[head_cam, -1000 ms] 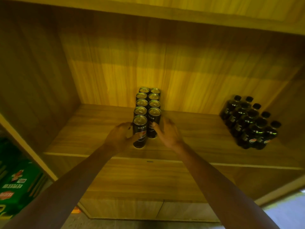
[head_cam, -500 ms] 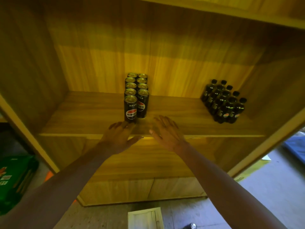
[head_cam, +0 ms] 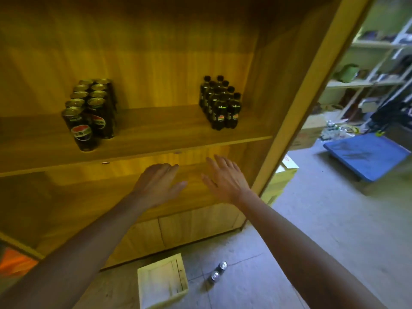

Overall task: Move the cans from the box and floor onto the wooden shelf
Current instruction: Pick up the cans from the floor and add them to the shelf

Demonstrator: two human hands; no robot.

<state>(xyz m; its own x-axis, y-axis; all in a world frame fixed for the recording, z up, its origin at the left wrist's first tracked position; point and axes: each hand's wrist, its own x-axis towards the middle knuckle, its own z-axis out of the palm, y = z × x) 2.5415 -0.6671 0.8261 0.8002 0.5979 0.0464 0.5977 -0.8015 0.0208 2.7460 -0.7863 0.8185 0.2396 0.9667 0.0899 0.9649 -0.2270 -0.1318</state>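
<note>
Several black cola cans (head_cam: 90,112) stand in two rows on the wooden shelf (head_cam: 156,134), at its left. Two more cans (head_cam: 218,272) stand upright on the floor, right of a pale wooden box (head_cam: 161,279) whose inside looks bare. My left hand (head_cam: 158,184) and my right hand (head_cam: 225,177) hover side by side below the shelf's front edge, fingers spread, holding nothing.
A cluster of dark bottles (head_cam: 220,103) stands on the shelf's right part. The cabinet's side post (head_cam: 307,92) rises at right. Beyond it lie a blue platform (head_cam: 367,155), cardboard boxes (head_cam: 283,175) and white racks (head_cam: 374,63) with clutter. Cabinet doors (head_cam: 178,226) close the bottom.
Both hands have left the front cans and drawn back below the shelf edge, open. The view has swung right and down, revealing the floor, the box and two cans.
</note>
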